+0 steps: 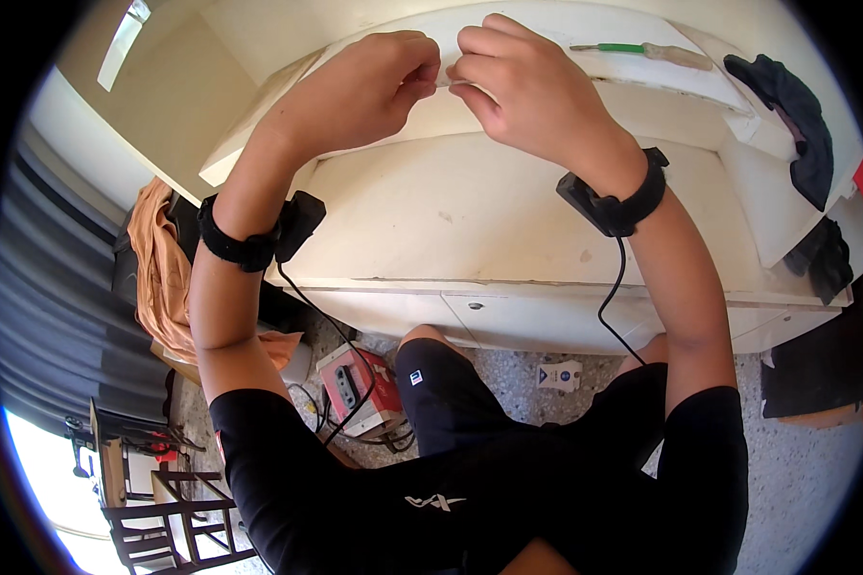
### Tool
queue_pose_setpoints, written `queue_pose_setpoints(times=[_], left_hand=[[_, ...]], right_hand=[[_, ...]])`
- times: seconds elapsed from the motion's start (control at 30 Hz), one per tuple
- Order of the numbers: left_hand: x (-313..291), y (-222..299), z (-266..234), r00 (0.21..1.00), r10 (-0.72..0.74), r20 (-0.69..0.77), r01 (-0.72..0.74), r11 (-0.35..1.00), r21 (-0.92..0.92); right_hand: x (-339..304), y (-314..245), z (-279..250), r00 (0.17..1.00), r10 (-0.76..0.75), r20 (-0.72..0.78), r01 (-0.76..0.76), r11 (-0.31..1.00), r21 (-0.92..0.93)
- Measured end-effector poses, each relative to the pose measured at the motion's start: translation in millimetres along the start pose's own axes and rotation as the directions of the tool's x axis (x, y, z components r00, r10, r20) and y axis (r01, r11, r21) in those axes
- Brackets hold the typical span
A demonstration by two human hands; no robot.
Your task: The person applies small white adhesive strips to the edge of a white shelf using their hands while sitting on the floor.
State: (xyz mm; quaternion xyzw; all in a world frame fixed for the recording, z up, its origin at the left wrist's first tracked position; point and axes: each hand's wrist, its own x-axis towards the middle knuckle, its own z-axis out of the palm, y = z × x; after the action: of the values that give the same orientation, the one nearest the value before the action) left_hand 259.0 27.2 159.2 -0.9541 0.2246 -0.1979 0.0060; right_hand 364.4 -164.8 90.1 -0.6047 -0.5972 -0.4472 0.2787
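Over the far side of the white cabinet (pixel 412 216), my left hand (pixel 360 91) is closed, its thumb and fingers pinched together. My right hand (pixel 537 91) is also closed in a pinch, its fingertips close to those of the left. Whatever the two pinches hold, if anything, is too small to make out. To the right of my right hand, a screwdriver (pixel 647 52) with a green shaft and a pale handle lies on the raised white ledge (pixel 508 19). Neither hand touches it.
Dark cloth (pixel 791 115) hangs over the cabinet's right end. A red and white box (pixel 360 388) with cables stands on the floor by my left knee, near orange cloth (pixel 163 268). Black wrist straps (pixel 235 244) trail cables down my arms. A white card-like piece (pixel 559 376) lies on the floor.
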Motion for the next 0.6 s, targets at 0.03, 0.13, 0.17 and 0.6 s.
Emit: queue_pose_setpoints(times=[0.03,0.13,0.17,0.6], left_hand=[[-0.2,0.5,-0.4,1.000,0.013,0.004,-0.013,1.000,0.015],[-3.5,0.5,2.0,0.995,0.090,-0.032,-0.089,0.995,0.039],[-5.9,0.1,3.7,0.991,0.122,-0.051,-0.119,0.992,0.046],[-20.8,-15.4,27.0,0.964,0.033,-0.265,-0.096,0.969,-0.228]], right_hand=[[0.0,0.1,0.0,1.000,0.001,0.004,-0.001,1.000,0.000],[0.2,0.2,-0.5,1.000,0.004,0.017,-0.004,1.000,0.001],[0.7,0.0,-0.7,1.000,0.004,0.022,-0.004,1.000,0.002],[-1.4,5.2,2.1,0.999,0.013,0.041,-0.013,1.000,-0.001]])
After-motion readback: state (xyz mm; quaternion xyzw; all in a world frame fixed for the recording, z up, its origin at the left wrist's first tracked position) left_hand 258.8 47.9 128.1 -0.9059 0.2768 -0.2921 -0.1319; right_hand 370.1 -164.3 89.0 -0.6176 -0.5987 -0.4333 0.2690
